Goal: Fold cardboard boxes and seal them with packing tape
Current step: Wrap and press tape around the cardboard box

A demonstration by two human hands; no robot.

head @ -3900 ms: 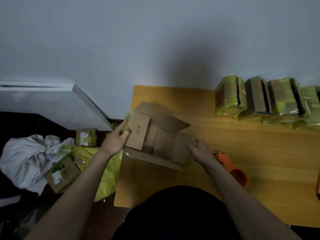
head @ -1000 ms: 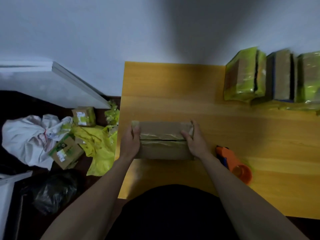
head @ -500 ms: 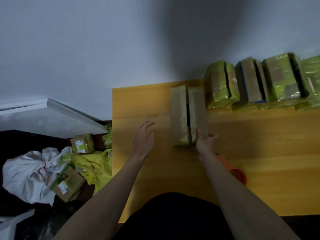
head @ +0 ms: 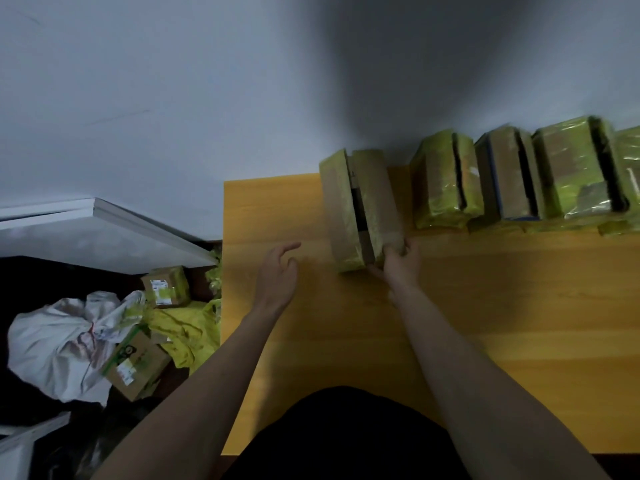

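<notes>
floor pile: a crumpled white bag [head: 59, 344] lay on the dark floor with 2 small labelled cartons [head: 138, 368] and yellow plastic wrap [head: 187, 334], contents hidden.
left hand [head: 277, 275]: hung over the table [head: 277, 209], fingers loose and apart, holding nothing.
cardboard box [head: 360, 209]: folded, brown, yellow-green tape at the ends, a dark slit between its flaps, at the table's far edge.
right hand [head: 398, 265]: gripped the box's near end.
taped boxes [head: 512, 178]: glossy yellow-green row just beside it, along the wall.

box [head: 363, 209] pushed back beside row, left hand [head: 278, 271] released
</notes>
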